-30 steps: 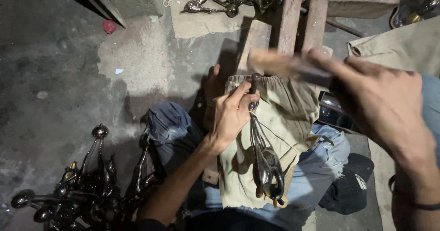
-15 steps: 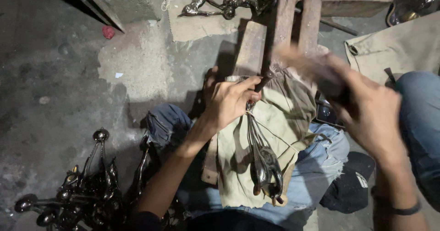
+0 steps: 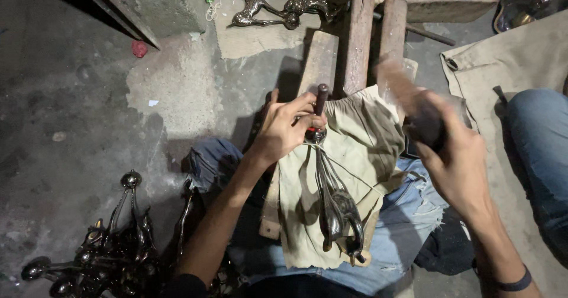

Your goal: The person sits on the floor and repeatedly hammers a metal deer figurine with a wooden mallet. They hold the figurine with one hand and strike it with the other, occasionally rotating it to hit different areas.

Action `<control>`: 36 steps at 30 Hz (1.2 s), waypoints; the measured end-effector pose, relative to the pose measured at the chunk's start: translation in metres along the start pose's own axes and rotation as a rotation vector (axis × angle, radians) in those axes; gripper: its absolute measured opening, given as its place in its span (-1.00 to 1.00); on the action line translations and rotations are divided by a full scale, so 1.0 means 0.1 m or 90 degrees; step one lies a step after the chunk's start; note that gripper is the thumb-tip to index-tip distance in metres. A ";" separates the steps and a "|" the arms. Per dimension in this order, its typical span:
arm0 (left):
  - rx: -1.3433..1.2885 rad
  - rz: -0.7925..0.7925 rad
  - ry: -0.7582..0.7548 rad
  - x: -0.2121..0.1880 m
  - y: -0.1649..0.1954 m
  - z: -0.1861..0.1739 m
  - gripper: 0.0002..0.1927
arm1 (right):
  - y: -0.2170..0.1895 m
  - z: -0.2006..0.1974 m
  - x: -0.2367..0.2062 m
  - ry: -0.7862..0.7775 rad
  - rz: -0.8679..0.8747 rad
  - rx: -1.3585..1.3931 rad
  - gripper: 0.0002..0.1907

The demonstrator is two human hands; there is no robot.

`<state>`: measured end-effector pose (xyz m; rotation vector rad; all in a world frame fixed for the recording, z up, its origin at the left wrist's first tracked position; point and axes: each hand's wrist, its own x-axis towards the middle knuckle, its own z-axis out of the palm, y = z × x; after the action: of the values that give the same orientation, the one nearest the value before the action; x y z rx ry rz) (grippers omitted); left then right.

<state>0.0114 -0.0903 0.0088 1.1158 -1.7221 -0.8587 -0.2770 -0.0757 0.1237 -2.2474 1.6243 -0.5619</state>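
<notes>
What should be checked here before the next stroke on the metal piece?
1. Left hand grips the metal piece at its top: ok.
2. Piece lies on the cloth over the lap: ok.
3. Right hand holds the tool: ok, though blurred.
4. Kind of tool: cannot tell.
5. Left fingers clear of the tool's path: cannot tell.
</notes>
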 end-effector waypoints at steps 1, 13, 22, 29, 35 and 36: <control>-0.055 -0.032 -0.020 0.01 0.01 -0.02 -0.83 | 0.01 -0.01 0.00 -0.005 0.040 0.043 -0.17; 0.013 -0.039 -0.080 0.07 -0.06 -0.06 -0.76 | 0.07 0.03 0.26 0.064 -0.063 0.081 -0.32; -0.040 -0.024 -0.017 0.03 0.05 -0.04 -0.90 | -0.08 -0.02 0.54 0.048 -0.018 0.159 -0.25; -0.112 0.008 0.013 0.02 -0.12 0.04 -0.80 | -0.09 0.02 0.59 0.010 -0.205 0.094 -0.26; -0.108 0.008 0.032 -0.06 -0.11 0.08 -0.88 | -0.27 -0.10 0.69 -0.033 0.027 0.147 -0.26; -0.109 0.005 0.035 -0.08 -0.08 0.09 -0.91 | -0.29 -0.13 0.71 -0.094 -0.039 -0.012 -0.20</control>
<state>0.0075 -0.0847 -0.0038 1.0082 -1.5753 -0.9447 -0.2395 -0.1349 0.1576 -2.2992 1.5003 -0.3864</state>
